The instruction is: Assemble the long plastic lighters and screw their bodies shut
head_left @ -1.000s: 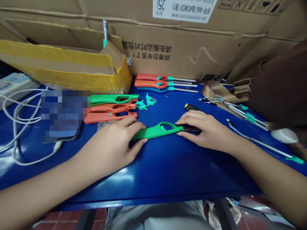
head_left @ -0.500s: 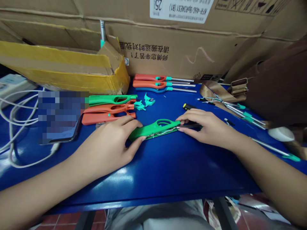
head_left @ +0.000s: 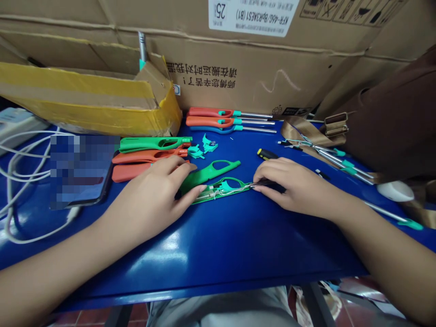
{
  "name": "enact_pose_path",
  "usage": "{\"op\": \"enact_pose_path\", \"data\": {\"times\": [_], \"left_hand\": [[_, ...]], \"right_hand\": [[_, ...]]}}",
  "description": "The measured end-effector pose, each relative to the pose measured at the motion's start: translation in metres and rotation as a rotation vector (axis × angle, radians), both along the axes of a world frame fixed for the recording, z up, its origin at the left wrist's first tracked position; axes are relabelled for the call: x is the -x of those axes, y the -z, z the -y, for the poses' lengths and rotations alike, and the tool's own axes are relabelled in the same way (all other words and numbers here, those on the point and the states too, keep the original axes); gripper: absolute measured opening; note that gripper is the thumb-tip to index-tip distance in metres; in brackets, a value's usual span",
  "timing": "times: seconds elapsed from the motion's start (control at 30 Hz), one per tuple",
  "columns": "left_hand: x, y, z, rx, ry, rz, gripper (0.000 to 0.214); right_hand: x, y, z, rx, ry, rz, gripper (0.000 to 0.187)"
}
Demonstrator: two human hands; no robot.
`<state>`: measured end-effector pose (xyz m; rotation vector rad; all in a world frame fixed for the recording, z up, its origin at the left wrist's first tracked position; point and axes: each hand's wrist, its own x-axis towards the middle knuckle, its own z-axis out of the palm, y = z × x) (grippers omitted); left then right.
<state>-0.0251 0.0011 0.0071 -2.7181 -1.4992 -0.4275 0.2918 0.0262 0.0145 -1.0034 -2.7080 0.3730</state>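
Left hand (head_left: pixel 155 190) on green shell (head_left: pixel 207 171); right hand (head_left: pixel 289 184) on open lighter body (head_left: pixel 221 190)

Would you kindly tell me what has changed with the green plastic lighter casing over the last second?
The left hand has lifted the upper green plastic shell half off and back, away from the person, baring the teal trigger and wires in the lower green shell half. The right hand still pinches the metal nozzle. The orange and green empty shells and the finished lighters stayed put.
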Motion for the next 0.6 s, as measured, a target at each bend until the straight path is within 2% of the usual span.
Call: {"op": "enact_pose_path", "data": {"times": [0.13,0.23,0.4,0.6], "left_hand": [[-0.006,0.000,0.003,0.004,0.210,0.044,0.042],[-0.008,0.004,0.006,-0.002,0.297,0.057,0.039],[-0.008,0.012,0.008,-0.004,0.350,0.081,0.031],[-0.009,0.010,0.008,-0.001,0.346,0.084,0.031]], "right_hand": [[0.001,-0.005,0.006,0.038,-0.032,0.004,0.006],[0.004,-0.007,0.010,0.091,-0.049,-0.011,0.004],[0.009,-0.009,0.016,0.209,0.005,-0.104,0.009],[0.012,-0.011,0.019,0.225,0.015,-0.169,0.007]]}}
